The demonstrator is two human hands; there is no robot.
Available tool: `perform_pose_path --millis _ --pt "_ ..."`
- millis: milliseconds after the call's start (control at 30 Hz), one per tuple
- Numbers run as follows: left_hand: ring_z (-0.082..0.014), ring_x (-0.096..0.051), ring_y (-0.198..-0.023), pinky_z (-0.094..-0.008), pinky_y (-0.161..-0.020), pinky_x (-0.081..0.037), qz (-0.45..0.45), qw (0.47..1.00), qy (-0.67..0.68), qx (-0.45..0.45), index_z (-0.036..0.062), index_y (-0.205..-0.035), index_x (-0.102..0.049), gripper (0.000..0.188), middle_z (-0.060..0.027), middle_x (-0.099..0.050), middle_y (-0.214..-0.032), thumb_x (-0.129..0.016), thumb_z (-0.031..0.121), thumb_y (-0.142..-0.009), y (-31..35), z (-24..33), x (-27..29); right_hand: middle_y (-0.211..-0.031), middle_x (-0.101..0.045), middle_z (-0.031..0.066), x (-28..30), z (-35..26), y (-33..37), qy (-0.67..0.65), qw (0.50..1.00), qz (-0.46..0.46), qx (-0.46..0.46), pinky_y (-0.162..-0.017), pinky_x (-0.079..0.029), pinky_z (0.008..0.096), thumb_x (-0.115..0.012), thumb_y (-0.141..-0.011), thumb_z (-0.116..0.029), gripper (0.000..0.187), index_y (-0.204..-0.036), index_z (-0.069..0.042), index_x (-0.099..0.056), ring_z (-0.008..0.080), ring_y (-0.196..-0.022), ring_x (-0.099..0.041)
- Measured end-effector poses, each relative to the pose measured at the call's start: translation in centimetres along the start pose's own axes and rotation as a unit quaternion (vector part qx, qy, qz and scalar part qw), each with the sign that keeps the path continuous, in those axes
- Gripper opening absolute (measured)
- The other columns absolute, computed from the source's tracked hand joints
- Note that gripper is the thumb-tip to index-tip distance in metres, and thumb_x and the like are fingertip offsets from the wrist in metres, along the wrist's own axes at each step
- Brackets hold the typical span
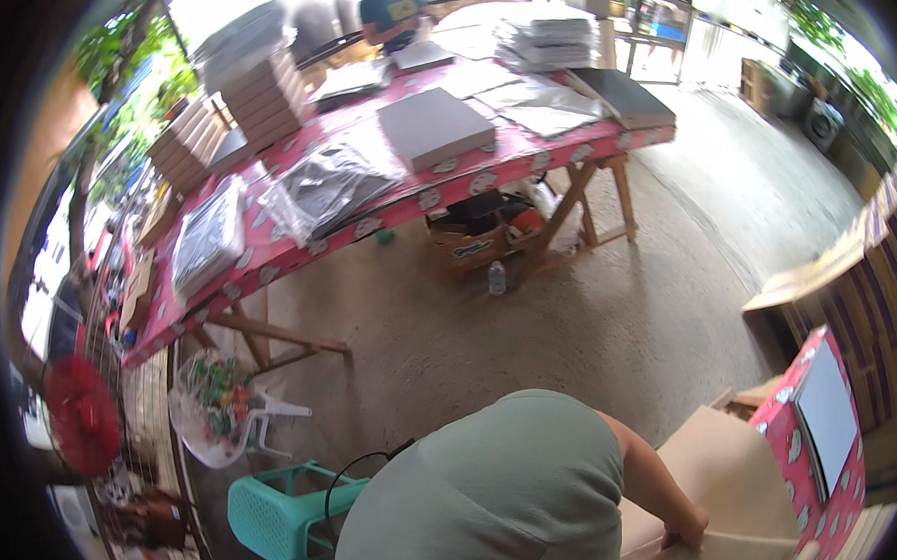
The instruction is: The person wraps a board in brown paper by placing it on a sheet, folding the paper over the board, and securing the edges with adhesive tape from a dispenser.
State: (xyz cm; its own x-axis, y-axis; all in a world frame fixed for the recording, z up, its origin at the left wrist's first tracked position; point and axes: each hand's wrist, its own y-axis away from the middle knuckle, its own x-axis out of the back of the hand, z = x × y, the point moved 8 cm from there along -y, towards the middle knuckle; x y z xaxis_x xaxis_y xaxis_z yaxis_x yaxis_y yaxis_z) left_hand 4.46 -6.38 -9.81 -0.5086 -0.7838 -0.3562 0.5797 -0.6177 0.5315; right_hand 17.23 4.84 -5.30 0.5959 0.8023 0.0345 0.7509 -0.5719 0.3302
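Left hand on cardboard, lower right; fingers look curled at an edge, can't tell how tightly. Right hand not visible. Uneven pressure could crease it; loose hold, slipping.

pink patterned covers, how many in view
2: the long table's cover across the upper half, and a smaller cover at right, bearing a pale board. Others may be hidden.
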Motion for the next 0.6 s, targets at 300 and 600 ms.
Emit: perform_pose_path --millis 300,600 --pt "-0.0405 -0.056 -0.096 -0.0593 -0.069 -0.052 -0.140 0.988 0.058 -0.004 -0.0051 -0.114 -0.044 0.035 -0.0190 -0.054 -0.107 -0.055 0.012 -0.085 -5.3 -1.2 -1.7 -0.080 -0.053 0.0044 0.2 -0.6 -1.1 -0.052 0.998 -0.013 -0.040 -0.063 -0.036 0.0293 -0.048 -0.089 -0.034 0.027 -0.092 -0.008 -0.054 0.0177 -0.073 -0.047" --pt "-0.0297 -0.064 -0.073 -0.0412 -0.055 -0.058 -0.084 0.994 -0.039 -0.056 -0.0042 -0.091 -0.060 0.026 -0.0147 -0.062 -0.089 -0.064 0.017 -0.075 2.6 1.4 -1.2 -0.071 -0.054 0.0007 6.2 1.5 1.5 -0.147 0.978 0.112 -0.101 -0.058 -0.035 0.0258 -0.046 -0.090 -0.032 0.026 -0.086 -0.009 -0.056 0.0139 -0.064 -0.048"
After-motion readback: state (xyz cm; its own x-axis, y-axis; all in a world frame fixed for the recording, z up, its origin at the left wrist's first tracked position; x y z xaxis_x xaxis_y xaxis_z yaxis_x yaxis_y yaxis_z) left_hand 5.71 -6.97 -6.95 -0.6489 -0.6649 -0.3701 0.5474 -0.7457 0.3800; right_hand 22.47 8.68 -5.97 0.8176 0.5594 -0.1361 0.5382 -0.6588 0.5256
